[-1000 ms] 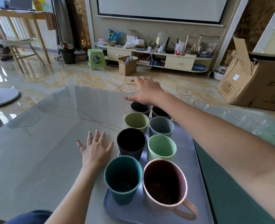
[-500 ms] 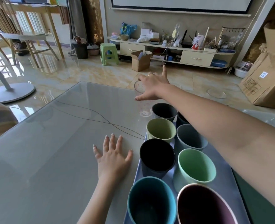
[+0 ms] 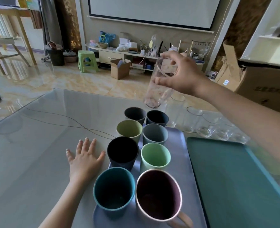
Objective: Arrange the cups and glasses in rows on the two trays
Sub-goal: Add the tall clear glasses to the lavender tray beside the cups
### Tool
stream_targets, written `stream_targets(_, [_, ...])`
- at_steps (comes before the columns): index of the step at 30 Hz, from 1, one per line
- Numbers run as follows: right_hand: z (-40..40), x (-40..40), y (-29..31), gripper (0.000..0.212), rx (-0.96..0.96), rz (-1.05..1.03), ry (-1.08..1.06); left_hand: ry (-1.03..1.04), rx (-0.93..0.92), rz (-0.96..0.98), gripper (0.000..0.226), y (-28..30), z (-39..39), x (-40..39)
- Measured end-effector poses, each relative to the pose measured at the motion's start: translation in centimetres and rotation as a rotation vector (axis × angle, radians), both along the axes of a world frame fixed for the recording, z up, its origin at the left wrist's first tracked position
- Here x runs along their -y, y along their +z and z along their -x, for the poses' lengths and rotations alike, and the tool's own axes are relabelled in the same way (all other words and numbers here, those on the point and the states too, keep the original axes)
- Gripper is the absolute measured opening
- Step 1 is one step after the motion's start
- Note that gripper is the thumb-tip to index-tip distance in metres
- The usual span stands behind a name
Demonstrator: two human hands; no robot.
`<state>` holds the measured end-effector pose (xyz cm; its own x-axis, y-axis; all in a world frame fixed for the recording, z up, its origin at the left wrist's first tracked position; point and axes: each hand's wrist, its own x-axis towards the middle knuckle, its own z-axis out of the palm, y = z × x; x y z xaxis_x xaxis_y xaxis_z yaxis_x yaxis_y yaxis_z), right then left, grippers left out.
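Holding one glass in right hand fingers, left hand flat, eight cups, two trays.

**Glass-topped table with two trays**

A grey glass-topped table carries a lavender tray holding two rows of coloured cups. Just right of that tray lies a teal tray. Beyond the teal tray stand clear glasses. Left of the lavender tray, a left hand rests flat on the tabletop.
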<state>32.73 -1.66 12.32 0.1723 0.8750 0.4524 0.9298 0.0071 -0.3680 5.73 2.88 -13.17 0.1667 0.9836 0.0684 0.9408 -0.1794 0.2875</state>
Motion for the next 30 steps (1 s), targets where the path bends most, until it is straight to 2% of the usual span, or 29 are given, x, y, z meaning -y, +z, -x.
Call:
stream_targets(5, [-2.7,4.9,-1.9,0.088,0.070,0.129,-0.085,-0.002,-0.003,-0.004,0.062,0.2,0.0,0.2])
stream_targets(10, [-4.8,6.1,-5.9,0.085,0.091,0.193,-0.181,0.002,-0.008,0.002,0.062,0.3,0.0,0.2])
stream_targets(17, [-6.0,3.9,-11.1,0.088,-0.013,0.297,-0.192,0.007,0.010,-0.015,0.060,0.3,-0.1,0.2])
stream_targets(25, [-6.4,1.6,-12.0,0.087,-0.084,0.292,-0.210,0.011,-0.003,-0.019,0.059,0.5,-0.3,0.3])
stream_targets(30, [-6.5,1.7,-11.9,0.090,-0.033,0.347,-0.210,0.011,0.000,-0.011,0.058,0.4,-0.3,0.2])
